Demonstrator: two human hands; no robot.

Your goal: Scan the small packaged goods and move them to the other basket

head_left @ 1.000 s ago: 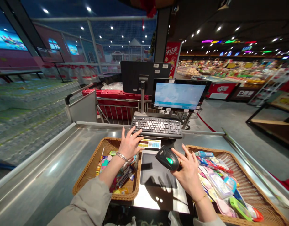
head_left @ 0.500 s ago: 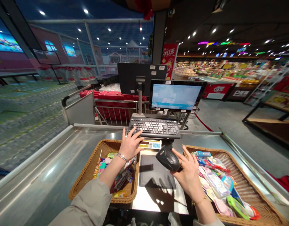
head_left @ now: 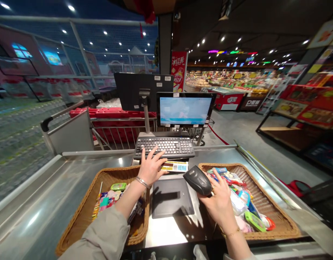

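My left hand [head_left: 152, 169] pinches a flat, narrow pack [head_left: 176, 166], yellow and white with a barcode on its right part. Its fingers are spread out in front of the keyboard [head_left: 166, 146], and the thumb is at the pack's lower edge. A black handheld barcode scanner [head_left: 198, 180] is in my right hand [head_left: 217, 198], its head towards the barcode end of the pack. Under the scanner lies a dark square plate [head_left: 169, 206] with shadows on it. Most of the scanner's grip is hidden by my fingers.
Wicker baskets of small packaged goods stand on both sides, the left basket [head_left: 82, 202] partly behind my forearm and the right basket [head_left: 285, 216]. Behind the metal counter [head_left: 33, 213] are a lit screen [head_left: 185, 110], a second monitor's back [head_left: 143, 92] and a cart [head_left: 115, 126].
My view has turned to the right. Relative to the keyboard, my left hand and the pack have shifted right. The scanner has also moved right in my right hand.
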